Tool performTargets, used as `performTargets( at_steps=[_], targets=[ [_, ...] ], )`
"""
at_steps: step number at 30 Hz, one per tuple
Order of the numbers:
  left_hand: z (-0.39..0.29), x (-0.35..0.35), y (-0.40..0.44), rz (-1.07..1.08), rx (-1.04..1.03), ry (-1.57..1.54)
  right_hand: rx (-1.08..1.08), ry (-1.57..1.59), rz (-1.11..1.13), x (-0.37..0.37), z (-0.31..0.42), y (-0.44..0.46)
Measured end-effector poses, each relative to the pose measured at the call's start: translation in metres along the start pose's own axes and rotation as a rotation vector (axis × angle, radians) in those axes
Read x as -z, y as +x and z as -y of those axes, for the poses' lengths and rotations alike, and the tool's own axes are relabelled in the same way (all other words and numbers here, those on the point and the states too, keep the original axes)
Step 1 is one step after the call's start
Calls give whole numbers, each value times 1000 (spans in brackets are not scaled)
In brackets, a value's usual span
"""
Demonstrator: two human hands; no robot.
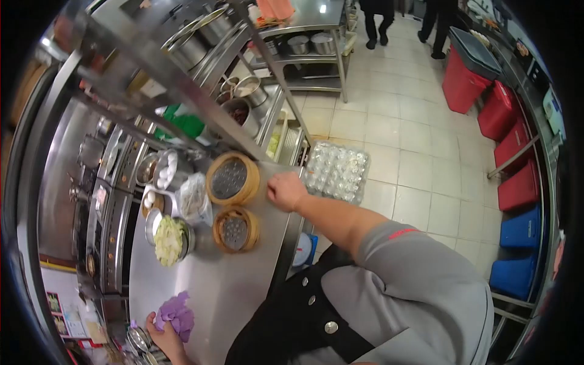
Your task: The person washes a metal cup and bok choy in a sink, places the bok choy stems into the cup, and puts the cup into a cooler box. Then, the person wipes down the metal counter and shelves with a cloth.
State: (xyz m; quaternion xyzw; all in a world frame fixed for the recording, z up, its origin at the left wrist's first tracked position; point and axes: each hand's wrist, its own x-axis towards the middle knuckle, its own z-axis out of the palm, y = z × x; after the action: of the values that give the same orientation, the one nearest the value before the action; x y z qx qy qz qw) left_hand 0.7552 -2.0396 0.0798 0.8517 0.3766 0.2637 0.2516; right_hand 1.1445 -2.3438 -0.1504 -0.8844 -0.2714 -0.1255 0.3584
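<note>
Purple cloth or paper, crumpled, lies at the far end of the steel counter; my left hand holds its edge. Curled into a closed shape, my right hand rests at the counter's edge; what it holds, if anything, is hidden. Beside it stands a large bamboo steamer with a dark perforated base, and a smaller steamer sits below that one. A metal bowl of cut cabbage, a clear plastic bag and a pot with white eggs are grouped behind the steamers.
Stacked egg trays in plastic stand on the tiled floor beyond the counter. Metal shelving with pots rises at the upper left. Red bins and blue bins line the right side. Two people stand at the top.
</note>
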Motion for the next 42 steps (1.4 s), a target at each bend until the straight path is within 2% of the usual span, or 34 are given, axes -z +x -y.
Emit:
performTargets(
  at_steps=[3,4,6,7,8,9,13,14,16,19,20,21,22,24,25,26,27,29,31,35,37,40,42],
  targets=[
    [57,29,-14,-123,33,96,-13,-36,-12,-7,3,1],
    [72,41,-13,-138,-44,189,-40,-25,-7,-4,7,2],
    [102,59,-25,-164,-3,316,-65,-4,1,2,14,2],
    [95,61,-36,-196,29,185,-62,10,3,-2,14,3],
    [123,76,-42,-138,115,172,-104,-18,11,-9,13,4],
    [111,76,-57,-188,175,122,-84,24,0,-7,17,4],
    [159,90,-86,-157,418,-33,-65,-191,14,-17,18,7],
    [176,93,-93,-170,438,-96,-54,-278,-10,-19,20,6],
    [208,94,-104,-185,454,-227,-108,-177,28,-18,24,-8],
    [213,91,-122,184,355,-98,-207,-13,53,-4,43,-64],
    [218,85,-128,201,315,65,-87,-15,86,1,43,-95],
    [223,81,-133,216,268,229,-269,53,150,15,70,-130],
    [226,77,-134,230,214,396,-245,-102,221,8,50,-171],
    [232,61,-132,109,190,450,-176,-253,582,11,17,-255],
    [239,54,-128,46,178,476,-301,-349,872,37,32,-284],
    [251,44,-126,52,129,505,-397,-427,1067,50,21,-318],
    [263,33,-123,57,78,534,-563,-296,1132,69,-3,-358],
    [275,19,-104,73,-52,518,-835,-237,1101,106,-34,-423],
    [275,4,-81,100,-198,427,-1065,-238,953,138,-53,-482],
    [255,-37,-34,241,-370,258,-1342,-180,625,183,-63,-566],
    [231,-75,-10,310,-477,228,-1331,-202,665,189,-52,-596],
    [189,-119,-8,314,-609,210,-1125,-360,1024,189,41,-551],
    [161,-130,-25,329,-704,196,-1131,-323,989,181,78,-537]
  ],
)
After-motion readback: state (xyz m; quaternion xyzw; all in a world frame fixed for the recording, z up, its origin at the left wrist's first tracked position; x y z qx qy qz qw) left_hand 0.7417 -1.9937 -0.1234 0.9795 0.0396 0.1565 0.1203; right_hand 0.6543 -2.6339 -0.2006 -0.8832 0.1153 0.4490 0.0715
